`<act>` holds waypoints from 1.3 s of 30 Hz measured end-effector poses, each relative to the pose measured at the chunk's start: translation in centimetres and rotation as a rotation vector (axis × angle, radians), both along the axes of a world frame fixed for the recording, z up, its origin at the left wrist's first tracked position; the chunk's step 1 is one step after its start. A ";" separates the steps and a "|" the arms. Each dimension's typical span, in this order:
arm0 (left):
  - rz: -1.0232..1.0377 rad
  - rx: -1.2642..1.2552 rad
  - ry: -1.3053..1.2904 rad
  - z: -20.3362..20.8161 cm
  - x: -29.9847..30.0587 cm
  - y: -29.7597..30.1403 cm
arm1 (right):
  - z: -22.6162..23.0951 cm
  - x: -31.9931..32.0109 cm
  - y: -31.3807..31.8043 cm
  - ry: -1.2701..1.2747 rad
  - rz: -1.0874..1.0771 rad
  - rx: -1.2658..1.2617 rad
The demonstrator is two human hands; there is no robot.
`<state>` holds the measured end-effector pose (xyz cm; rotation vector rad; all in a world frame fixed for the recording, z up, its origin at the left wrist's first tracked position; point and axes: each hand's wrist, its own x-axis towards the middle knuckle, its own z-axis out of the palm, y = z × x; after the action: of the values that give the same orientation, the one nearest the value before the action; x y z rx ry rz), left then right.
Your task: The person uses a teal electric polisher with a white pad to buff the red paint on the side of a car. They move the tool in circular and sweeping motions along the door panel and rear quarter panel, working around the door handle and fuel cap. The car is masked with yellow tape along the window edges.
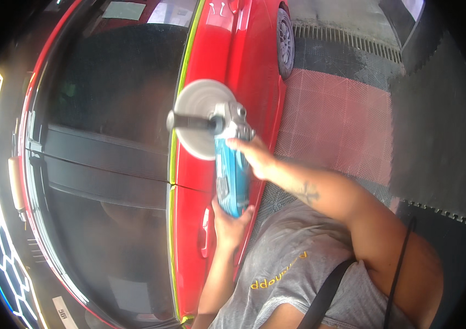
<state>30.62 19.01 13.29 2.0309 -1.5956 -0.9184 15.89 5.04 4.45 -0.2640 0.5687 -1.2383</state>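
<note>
A teal rotary polisher with a metal head and a round pale pad is in both my hands. My right hand grips its body just behind the head, thumb on top. Round the rear end of the body, my left hand is closed. A black side handle sticks out to the left, with no hand on it. The pad overlaps the red car door and the yellow-green tape along the window edge; whether it touches the paint I cannot tell. Its middle is blurred.
Dark side windows fill the left. Below the polisher is a red door handle. A wheel stands at the top, beside red floor tiles and a dark mat. A black cord runs over my right upper arm.
</note>
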 end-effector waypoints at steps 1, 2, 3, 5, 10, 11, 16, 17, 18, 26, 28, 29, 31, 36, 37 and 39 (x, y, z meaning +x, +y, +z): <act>0.031 0.020 0.110 -0.7 -0.6 -2.1 | 0.2 -1.3 -2.2 0.027 0.003 -0.006; 0.045 0.043 0.146 0.4 -1.9 -3.6 | 0.9 -2.2 -3.7 0.056 -0.014 0.003; 0.055 0.058 0.183 1.9 -3.0 -5.6 | 1.9 -2.8 -5.6 0.084 -0.033 0.005; 0.043 0.055 0.158 2.6 -3.7 -8.8 | 3.5 -4.0 -8.7 0.100 -0.030 -0.002; 0.069 0.173 0.149 3.3 -6.6 -9.7 | 3.0 -6.4 -9.9 0.081 0.039 -0.005; 0.055 0.160 0.117 2.7 -6.0 -8.8 | 2.9 -5.9 -8.9 0.081 0.034 -0.004; 0.050 0.116 -0.053 0.5 -1.4 -2.2 | 0.8 -2.3 -2.7 0.085 0.103 0.022; 0.063 0.077 -0.083 0.6 -1.1 -0.9 | 1.0 -1.7 -1.4 0.087 0.121 0.028; 0.069 0.085 -0.103 1.3 -0.9 0.5 | 1.3 -1.5 0.1 0.067 0.171 0.052; 0.208 0.195 -0.048 -2.3 3.9 12.5 | -1.0 1.4 10.2 0.113 0.561 0.059; 0.238 0.164 -0.016 -3.0 4.1 14.5 | -1.6 2.0 11.7 0.141 0.598 0.001; 0.254 0.153 -0.003 -3.2 3.7 15.0 | -1.7 2.1 12.0 0.159 0.630 0.002; 0.279 0.127 0.020 -3.6 3.3 15.4 | -2.2 2.0 12.1 0.163 0.615 -0.033; 0.245 0.061 0.058 -6.0 3.1 13.4 | -2.1 1.5 10.3 0.167 0.474 -0.100; 0.244 0.065 0.068 -6.5 2.3 12.4 | -2.0 0.9 9.3 0.170 0.424 -0.114; 0.248 0.076 0.078 -7.2 0.0 10.0 | -1.6 -1.2 6.7 0.226 0.409 -0.131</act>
<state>30.60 29.00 6.11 2.1565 -1.2519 -0.9632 14.68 11.73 2.85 -0.6055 0.5932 -0.8535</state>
